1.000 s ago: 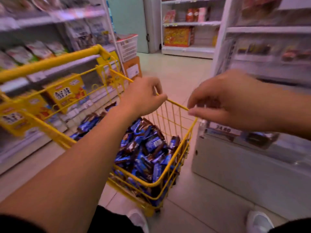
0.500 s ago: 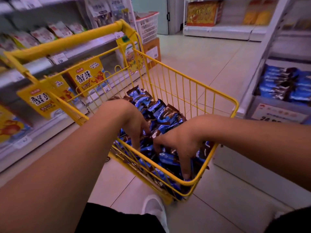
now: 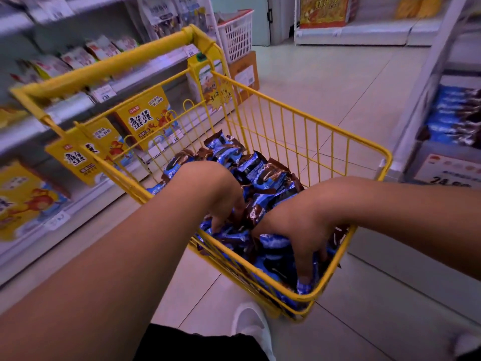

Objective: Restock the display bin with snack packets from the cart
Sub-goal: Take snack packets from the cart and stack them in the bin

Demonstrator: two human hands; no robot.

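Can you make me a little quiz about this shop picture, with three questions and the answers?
1. True or false: both hands are inside the yellow cart.
2. Which is the main colour of the snack packets in the cart? A) green B) blue and brown C) pink
3. Fill in: the display bin with matching packets stands to the person's ____.

Key
1. True: the left hand and the right hand both reach down into the packet pile, fingers among the packets.
2. B
3. right
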